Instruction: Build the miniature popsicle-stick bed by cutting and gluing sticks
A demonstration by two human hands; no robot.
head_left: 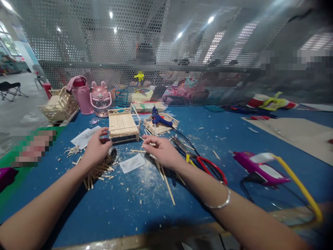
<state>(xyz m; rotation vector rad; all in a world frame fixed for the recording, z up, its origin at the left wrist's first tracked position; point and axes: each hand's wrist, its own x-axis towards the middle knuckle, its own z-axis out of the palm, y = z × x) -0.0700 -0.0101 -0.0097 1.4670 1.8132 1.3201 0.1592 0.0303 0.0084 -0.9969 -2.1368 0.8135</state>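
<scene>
From the head view, the little stick bed frame stands on the blue counter straight ahead of me, between my two hands and a bit beyond them. My left hand is at its near left corner, thumb and forefinger drawn close together just by the post. I cannot tell whether they actually pinch it. My right hand lies palm down over the thin sticks, fingers curled onto them. Whether it grips one or only pins them is hidden by the knuckles.

The frame's slats run away from me toward the mesh screen, so I judge its long axis points that way, with an open end facing me. The loose sticks lie slantwise, from under my right hand down toward my near right.

To do this well, I would steady the frame lightly at the corner without leaning on the rails, and lift a single stick clear of the rest. The glue gun rests just behind, and the red-handled scissors lie beside my right wrist.
</scene>
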